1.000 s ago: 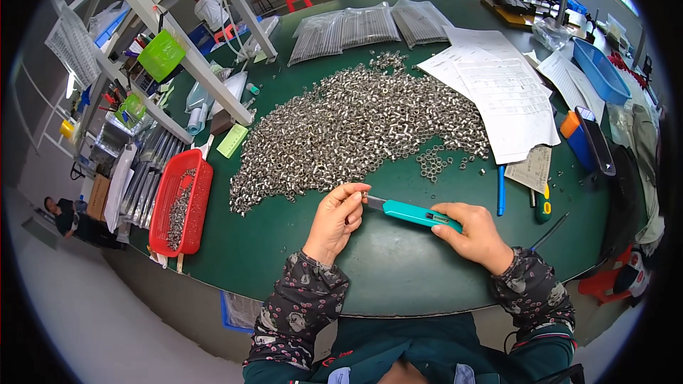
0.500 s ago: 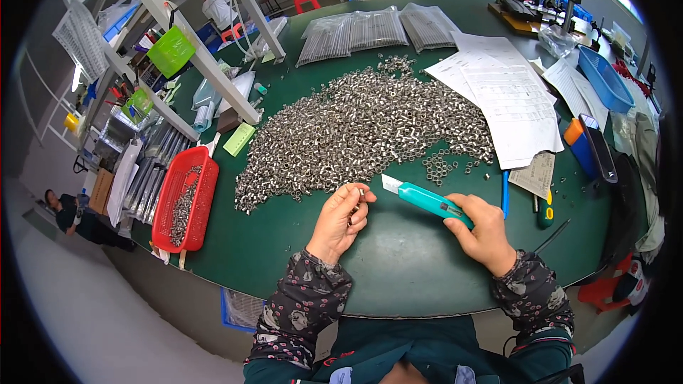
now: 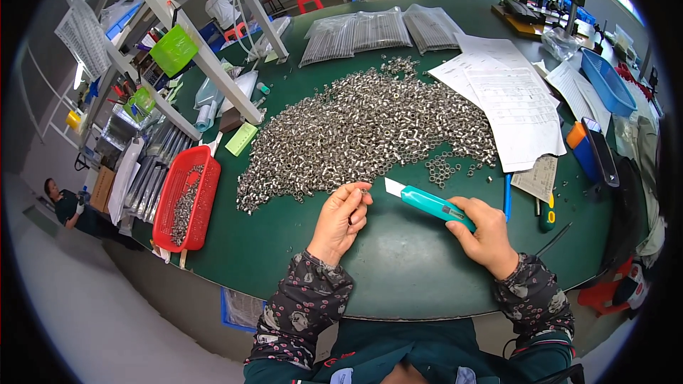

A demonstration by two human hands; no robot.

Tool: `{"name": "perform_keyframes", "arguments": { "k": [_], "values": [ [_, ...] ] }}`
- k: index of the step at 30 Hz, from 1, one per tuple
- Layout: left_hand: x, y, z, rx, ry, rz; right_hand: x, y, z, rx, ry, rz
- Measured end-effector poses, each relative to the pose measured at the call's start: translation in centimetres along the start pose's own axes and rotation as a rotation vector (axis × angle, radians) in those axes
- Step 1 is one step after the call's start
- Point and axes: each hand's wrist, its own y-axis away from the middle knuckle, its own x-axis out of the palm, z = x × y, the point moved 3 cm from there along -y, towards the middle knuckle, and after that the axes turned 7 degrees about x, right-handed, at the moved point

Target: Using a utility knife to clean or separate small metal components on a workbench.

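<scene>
In my right hand (image 3: 485,231) is a teal utility knife (image 3: 430,203), its pale blade pointing left toward my other hand. My left hand (image 3: 339,222) is closed in a pinch on a small metal ring (image 3: 365,191), mostly covered by the fingertips. The blade tip is a short way from those fingers, not touching them. Beyond both hands spreads a wide heap of small silvery metal rings (image 3: 363,124) on the green tabletop (image 3: 405,270). A few loose rings (image 3: 441,169) lie at the heap's near right edge.
A red plastic basket (image 3: 206,203) with metal pieces stands at the left. Bagged rods (image 3: 384,28) lie behind the heap. Papers (image 3: 509,99), a phone (image 3: 601,153) and a blue tray (image 3: 608,82) are on the right. A metal shelf frame (image 3: 228,85) rises at the left.
Both hands keep nearly the same place and hold. The knife is turned slightly in my right hand; my left fingertips have shifted a little. At the far left, a person has moved slightly.
</scene>
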Motion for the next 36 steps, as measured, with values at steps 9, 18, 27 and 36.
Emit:
{"name": "perform_keyframes", "arguments": {
  "k": [9,18,27,36],
  "values": [
    [0.0,0.3,0.1,0.011,-0.001,0.000,0.0,0.2,0.2,0.001,0.008,0.010],
    [0.6,0.3,-0.3,0.115,-0.515,-0.010,-0.4,-0.4,-0.5,0.010,-0.016,-0.046],
    [7.7,2.6,2.4,0.579,-1.858,0.602,-1.2,-0.4,-1.1,0.037,-0.081,-0.134],
    [7.6,-0.7,1.2,-0.226,-0.107,0.126,-2.3,-0.6,-2.2,0.181,-0.318,-0.245]
  ]
}}
